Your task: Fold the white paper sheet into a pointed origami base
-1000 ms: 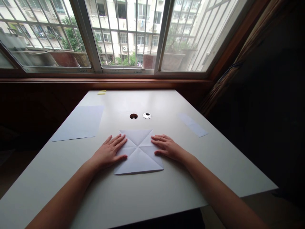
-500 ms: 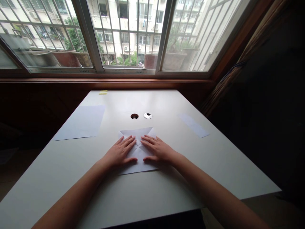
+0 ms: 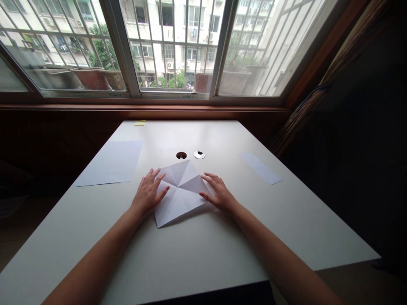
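Note:
A white square paper (image 3: 179, 192) with crossing creases lies on the white table (image 3: 203, 250), turned so one corner points away from me. My left hand (image 3: 149, 195) rests flat on its left side, fingers spread. My right hand (image 3: 218, 192) lies flat on its right corner, fingers stretched out. Neither hand grips anything.
A blank white sheet (image 3: 111, 163) lies at the left of the table. A narrow paper strip (image 3: 260, 168) is at the right. A round cable hole (image 3: 181, 155) and its loose cap (image 3: 199, 154) sit just beyond the paper. A yellow note (image 3: 139, 123) is at the far edge, under the window.
The hands slid together over the middle of the paper, then moved apart. The paper has turned from square-on to a diamond position.

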`<act>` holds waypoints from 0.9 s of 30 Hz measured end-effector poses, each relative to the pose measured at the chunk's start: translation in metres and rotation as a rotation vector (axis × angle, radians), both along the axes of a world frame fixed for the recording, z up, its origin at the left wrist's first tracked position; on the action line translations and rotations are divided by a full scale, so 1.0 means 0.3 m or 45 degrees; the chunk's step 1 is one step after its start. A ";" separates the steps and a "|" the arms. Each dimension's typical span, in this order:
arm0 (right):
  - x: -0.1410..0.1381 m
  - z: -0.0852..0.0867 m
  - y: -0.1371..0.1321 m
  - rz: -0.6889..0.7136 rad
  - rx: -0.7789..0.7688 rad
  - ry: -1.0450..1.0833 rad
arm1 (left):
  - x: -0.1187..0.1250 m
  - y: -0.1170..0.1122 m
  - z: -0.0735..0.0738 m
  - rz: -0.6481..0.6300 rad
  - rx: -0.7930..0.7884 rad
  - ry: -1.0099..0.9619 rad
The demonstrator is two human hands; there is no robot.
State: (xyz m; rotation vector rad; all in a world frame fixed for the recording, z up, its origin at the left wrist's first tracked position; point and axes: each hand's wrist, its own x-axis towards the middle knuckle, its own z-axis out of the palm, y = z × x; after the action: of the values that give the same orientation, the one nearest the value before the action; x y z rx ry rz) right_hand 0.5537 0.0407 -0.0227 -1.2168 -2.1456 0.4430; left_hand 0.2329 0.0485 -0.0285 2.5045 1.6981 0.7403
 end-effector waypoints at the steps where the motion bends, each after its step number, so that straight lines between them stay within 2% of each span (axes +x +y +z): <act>1: 0.001 0.002 0.001 -0.003 -0.067 0.058 | -0.003 0.002 0.000 0.037 0.014 -0.042; 5: 0.001 0.019 0.005 0.021 -0.368 0.264 | -0.005 0.006 0.001 0.102 0.016 -0.211; 10: -0.017 0.036 0.009 0.041 -0.560 0.341 | 0.009 0.003 0.014 -0.119 0.032 -0.297; 12: -0.025 0.035 0.008 0.047 -0.617 0.379 | 0.015 -0.002 0.023 -0.135 0.065 -0.380; 15: -0.029 0.030 0.002 0.047 -0.678 0.579 | 0.017 -0.006 0.034 0.018 0.078 -0.621; 17: -0.028 0.026 -0.001 0.032 -0.712 0.762 | 0.016 -0.004 0.038 0.158 0.031 -0.877; 20: -0.024 0.022 0.000 -0.025 -0.701 0.947 | 0.024 -0.002 0.048 0.247 -0.169 -1.392; 23: -0.027 0.022 0.000 -0.055 -0.664 1.006 | 0.049 -0.017 0.074 0.124 -0.575 -1.822; 25: -0.033 0.026 -0.003 -0.015 -0.682 1.021 | 0.064 -0.033 0.094 -0.035 -0.894 -1.937; 27: -0.040 0.030 -0.010 0.059 -0.727 1.021 | 0.070 -0.047 0.110 -0.065 -1.092 -1.985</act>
State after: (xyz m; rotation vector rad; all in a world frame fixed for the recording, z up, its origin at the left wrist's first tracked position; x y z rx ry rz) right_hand 0.5419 0.0379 -0.0137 -1.0078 -1.3812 1.3679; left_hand 0.2538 0.0345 0.0045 0.7875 0.9078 1.1029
